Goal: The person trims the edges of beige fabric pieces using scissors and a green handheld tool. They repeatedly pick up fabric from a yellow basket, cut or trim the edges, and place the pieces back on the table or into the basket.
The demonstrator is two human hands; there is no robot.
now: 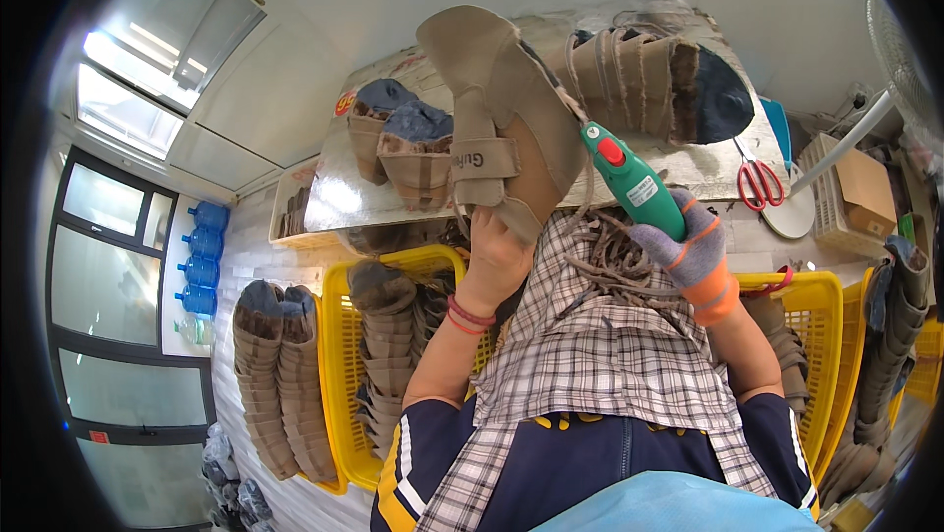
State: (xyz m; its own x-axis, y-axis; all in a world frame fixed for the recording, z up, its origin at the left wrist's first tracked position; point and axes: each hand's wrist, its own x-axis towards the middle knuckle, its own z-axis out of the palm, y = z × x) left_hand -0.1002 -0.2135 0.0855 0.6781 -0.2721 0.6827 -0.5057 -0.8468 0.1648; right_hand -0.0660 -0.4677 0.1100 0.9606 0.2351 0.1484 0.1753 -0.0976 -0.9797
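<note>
My left hand (pixel 500 255), bare with red bands at the wrist, grips the lower end of a tan boot upper (pixel 541 153) with a strap across it. My right hand (pixel 700 262), in a grey and orange glove, is closed around a green handheld electric cutter (pixel 637 188) with a red button. The cutter's front end meets the upper's right edge; its blade is too small to make out. Narrow tan trimmings (pixel 618 262) lie heaped on my plaid apron (pixel 590 360), below the cutter.
Stacked fur-lined uppers (pixel 629 80) lie on the worktable (pixel 339 200), with more at its left. Red-handled scissors (pixel 759 185) rest at its right edge. Yellow baskets (pixel 334 375) of uppers flank me. A fan (pixel 900 40) stands at right; blue water bottles (pixel 202 257) stand far left.
</note>
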